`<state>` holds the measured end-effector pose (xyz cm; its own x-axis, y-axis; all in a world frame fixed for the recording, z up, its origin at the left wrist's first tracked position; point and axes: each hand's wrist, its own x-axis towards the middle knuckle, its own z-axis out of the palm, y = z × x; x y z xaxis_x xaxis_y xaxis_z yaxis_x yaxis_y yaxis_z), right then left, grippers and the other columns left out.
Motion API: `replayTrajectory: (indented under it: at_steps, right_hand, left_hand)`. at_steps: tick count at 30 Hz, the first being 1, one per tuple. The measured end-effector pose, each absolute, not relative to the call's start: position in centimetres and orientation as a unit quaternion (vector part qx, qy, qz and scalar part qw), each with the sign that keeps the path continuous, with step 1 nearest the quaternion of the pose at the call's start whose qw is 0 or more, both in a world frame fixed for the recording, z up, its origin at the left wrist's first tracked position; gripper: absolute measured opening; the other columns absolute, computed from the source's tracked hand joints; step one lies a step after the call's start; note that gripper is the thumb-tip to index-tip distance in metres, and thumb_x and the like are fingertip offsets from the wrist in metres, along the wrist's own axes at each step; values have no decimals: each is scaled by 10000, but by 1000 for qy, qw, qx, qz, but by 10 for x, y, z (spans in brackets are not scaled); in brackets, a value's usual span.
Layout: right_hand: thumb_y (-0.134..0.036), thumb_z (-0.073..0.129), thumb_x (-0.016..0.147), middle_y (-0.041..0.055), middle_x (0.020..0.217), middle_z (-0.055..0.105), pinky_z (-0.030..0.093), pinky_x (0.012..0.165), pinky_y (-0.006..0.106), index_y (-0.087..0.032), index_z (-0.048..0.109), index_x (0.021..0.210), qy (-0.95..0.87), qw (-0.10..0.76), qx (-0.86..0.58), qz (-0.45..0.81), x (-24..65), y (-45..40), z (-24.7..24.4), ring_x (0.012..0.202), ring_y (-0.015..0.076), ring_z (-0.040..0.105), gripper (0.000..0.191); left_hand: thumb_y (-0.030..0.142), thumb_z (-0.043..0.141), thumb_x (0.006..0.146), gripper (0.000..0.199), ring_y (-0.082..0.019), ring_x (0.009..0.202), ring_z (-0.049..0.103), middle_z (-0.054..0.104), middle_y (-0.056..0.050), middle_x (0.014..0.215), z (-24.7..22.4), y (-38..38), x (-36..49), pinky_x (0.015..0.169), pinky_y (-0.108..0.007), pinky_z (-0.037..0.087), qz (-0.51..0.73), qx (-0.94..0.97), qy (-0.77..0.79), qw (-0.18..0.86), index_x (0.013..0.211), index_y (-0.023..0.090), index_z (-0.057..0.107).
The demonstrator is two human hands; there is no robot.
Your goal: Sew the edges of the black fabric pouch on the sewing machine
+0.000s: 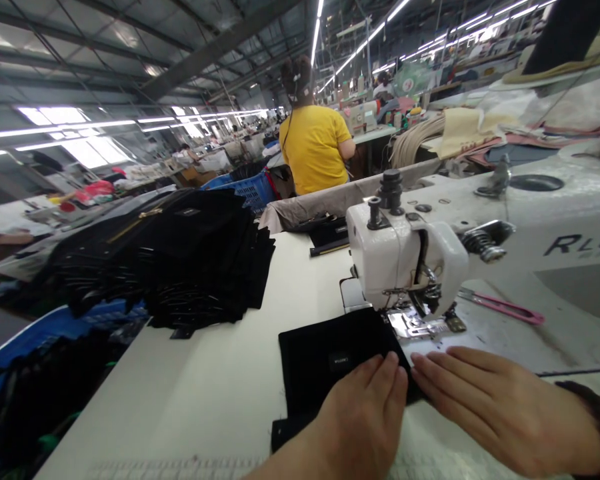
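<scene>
A: Where's the black cloth [330, 360] lying?

B: On the bench [180, 400], just in front of the sewing machine [395, 260].

A: And the hands?

B: The left hand [365, 413] and right hand [500, 407] are pressing on it, open, gripping nothing.

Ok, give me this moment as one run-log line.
left hand: flat on black cloth | right hand: touching cloth edge | sewing machine: foot beside cloth

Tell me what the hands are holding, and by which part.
The left hand and right hand press the black fabric piece flat near its right edge; neither forms a closed grip.
</scene>
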<state>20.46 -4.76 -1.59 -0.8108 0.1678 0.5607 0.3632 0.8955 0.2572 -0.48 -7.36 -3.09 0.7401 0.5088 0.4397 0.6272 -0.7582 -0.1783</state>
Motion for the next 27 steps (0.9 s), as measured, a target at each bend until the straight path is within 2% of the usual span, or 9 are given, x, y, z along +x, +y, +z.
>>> replayTrajectory:
  at_steps: [7,10,14,18,24,27]
  right_hand:
    - [-13,127,899,46,717,636,423,654,342,-147,616,786,-940,268,-175,-120,202,-58,-14,641,169,571,519]
    - [-22,96,906,26,686,611,417,632,334,-160,606,786,-946,244,-190,-98,201,-58,-16,609,160,547,542]
    - [-17,79,903,32,753,620,421,672,332,-152,588,834,-942,236,-206,-124,201,-53,-20,666,165,548,531]
    - [4,105,884,58,745,612,431,642,352,-147,581,793,-932,244,-233,-133,199,-48,-29,659,181,544,508]
    - [-5,165,879,102,767,619,464,634,345,-97,595,879,-924,260,-246,-138,197,-33,-39,735,205,585,440]
    - [-46,218,897,94,819,641,472,614,330,-125,575,943,-911,265,-278,-147,201,-26,-39,683,195,601,368]
  left_hand:
    - [151,330,884,315,-185,968,598,650,-82,1075,-36,-70,3,814,-272,468,-160,-932,-265,188,997,95,618]
    - [135,322,880,321,-174,929,604,666,-74,1021,-41,-69,6,784,-257,468,-165,-928,-277,186,981,97,624]
    - [179,312,900,339,-180,1009,571,635,-86,1102,-44,-64,3,859,-255,441,-127,-938,-280,162,1049,84,602]
    - [218,342,915,342,-182,1100,519,572,-100,1212,-39,-57,0,946,-265,386,-56,-946,-289,137,1143,68,549]
    - [196,432,863,356,-199,1151,480,572,-129,1203,-29,-38,-2,1005,-281,337,-34,-957,-273,91,1159,23,527]
    - [158,450,856,325,-186,1137,499,576,-124,1202,-23,-25,-5,1015,-280,343,-41,-958,-284,11,1139,26,541]
